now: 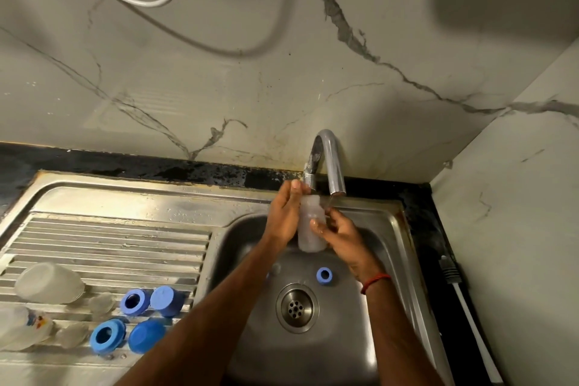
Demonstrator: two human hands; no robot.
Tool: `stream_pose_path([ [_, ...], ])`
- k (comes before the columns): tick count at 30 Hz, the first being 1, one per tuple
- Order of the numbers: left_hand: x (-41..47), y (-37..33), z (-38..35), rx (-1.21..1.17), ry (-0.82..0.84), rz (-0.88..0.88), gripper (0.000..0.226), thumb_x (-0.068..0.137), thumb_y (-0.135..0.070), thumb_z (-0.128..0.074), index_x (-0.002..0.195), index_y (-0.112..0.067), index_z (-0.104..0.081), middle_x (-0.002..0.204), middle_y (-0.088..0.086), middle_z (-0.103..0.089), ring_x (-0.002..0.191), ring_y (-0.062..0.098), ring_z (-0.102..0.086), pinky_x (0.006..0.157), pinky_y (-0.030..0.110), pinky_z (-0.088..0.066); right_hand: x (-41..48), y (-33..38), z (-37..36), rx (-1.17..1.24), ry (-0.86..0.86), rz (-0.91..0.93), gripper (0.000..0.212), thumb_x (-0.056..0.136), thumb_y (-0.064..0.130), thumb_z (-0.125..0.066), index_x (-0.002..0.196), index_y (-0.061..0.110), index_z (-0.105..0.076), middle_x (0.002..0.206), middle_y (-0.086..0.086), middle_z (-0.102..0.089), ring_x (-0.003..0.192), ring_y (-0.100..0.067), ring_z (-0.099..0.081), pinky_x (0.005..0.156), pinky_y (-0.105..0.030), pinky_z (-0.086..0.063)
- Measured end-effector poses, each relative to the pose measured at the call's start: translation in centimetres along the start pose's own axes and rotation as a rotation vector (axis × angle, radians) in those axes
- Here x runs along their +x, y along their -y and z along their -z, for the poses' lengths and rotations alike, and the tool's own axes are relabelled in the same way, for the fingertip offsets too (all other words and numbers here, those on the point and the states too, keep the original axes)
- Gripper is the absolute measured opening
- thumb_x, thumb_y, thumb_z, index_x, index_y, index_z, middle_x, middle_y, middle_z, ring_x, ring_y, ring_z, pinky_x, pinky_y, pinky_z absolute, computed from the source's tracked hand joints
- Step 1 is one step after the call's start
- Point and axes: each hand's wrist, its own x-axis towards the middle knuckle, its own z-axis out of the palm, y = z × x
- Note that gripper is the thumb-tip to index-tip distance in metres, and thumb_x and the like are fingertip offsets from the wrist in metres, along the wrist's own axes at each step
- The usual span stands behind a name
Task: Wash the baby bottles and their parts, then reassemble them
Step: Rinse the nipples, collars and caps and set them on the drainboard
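Both hands meet above and beyond the round steel drain (297, 307) of the stainless sink basin (250, 260), gripping one translucent plastic baby bottle (308, 236) that stands nearly upright just under the spout of the curved chrome faucet (330, 163). The left hand (283, 216) lies along the bottle's left side and upper part, its thumb reaching up beside the bottle's mouth. Its other fingers are hidden behind the bottle, so how far they curl cannot be told. The right hand (343, 238) wraps the lower half from the right, with the thumb laid across the front and the fingers curled round the far side. A red thread band (374, 282) circles the right wrist.

Just up and right of the drain, a small blue plastic screw ring (324, 276) lies on the basin floor.

Left of the drain, on the ribbed steel draining board (109, 241), lie two more blue rings (133, 302), open side up, and two blue caps (166, 301), set in two rows. Farther left of these lie two clear silicone teats (100, 302). Farthest left are a clear domed cover (50, 282) and a second clear bottle with a coloured print (22, 327), lying on its side.

Right of the drain, on the black tabletop (438, 241), runs a white cord with a grey end (451, 273).
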Motion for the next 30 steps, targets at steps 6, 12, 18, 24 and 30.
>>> stream_pose_path([
  [6,-1.0,-0.4,0.9,-0.046,-0.113,0.096,0.052,0.096,-0.058,-0.033,0.115,-0.017,-0.057,0.106,0.013,-0.07,0.088,0.021,-0.073,0.075,0.033,-0.062,-0.9,-0.6,-0.7,-0.254,-0.206,0.092,0.055,0.078,0.014,-0.081,0.124,0.028,-0.056,0.112,0.014,-0.063,0.1,-0.002,-0.06,0.079,-0.021,-0.053],
  [12,-1.6,0.4,1.6,0.044,-0.2,0.176,0.065,0.092,-0.068,-0.03,0.108,-0.015,-0.064,0.095,0.009,-0.075,0.08,0.019,-0.071,0.074,0.033,-0.056,-0.9,-0.1,-0.9,-0.448,-0.293,0.142,0.055,0.076,0.018,-0.084,0.124,0.024,-0.057,0.108,0.01,-0.062,0.1,-0.009,-0.06,0.079,-0.021,-0.048],
  [18,-1.8,0.5,1.8,0.068,-0.2,0.181,0.066,0.092,-0.069,-0.03,0.106,-0.014,-0.064,0.086,0.003,-0.073,0.075,0.016,-0.068,0.069,0.03,-0.052,-0.9,0.0,-1.1,-0.482,-0.359,0.119,0.056,0.071,0.018,-0.087,0.121,0.021,-0.061,0.11,0.004,-0.068,0.099,-0.011,-0.064,0.082,-0.027,-0.054],
  [24,-2.0,0.3,1.3,0.082,-0.174,0.194,0.064,0.091,-0.068,-0.031,0.103,-0.015,-0.064,0.082,0.002,-0.072,0.071,0.013,-0.067,0.063,0.024,-0.05,-1.1,0.6,-1.2,-0.471,-0.402,0.17,0.056,0.073,0.02,-0.086,0.123,0.017,-0.062,0.112,0.001,-0.07,0.102,-0.014,-0.067,0.077,-0.019,-0.052],
  [30,-2.2,1.0,1.2,0.128,-0.179,0.218,0.062,0.088,-0.07,-0.037,0.106,-0.017,-0.065,0.088,0.005,-0.074,0.088,0.024,-0.072,0.073,0.033,-0.054,-1.2,1.2,-1.2,-0.454,-0.427,0.197,0.061,0.072,0.014,-0.086,0.127,0.018,-0.06,0.119,-0.002,-0.069,0.107,-0.017,-0.066,0.085,-0.029,-0.056],
])
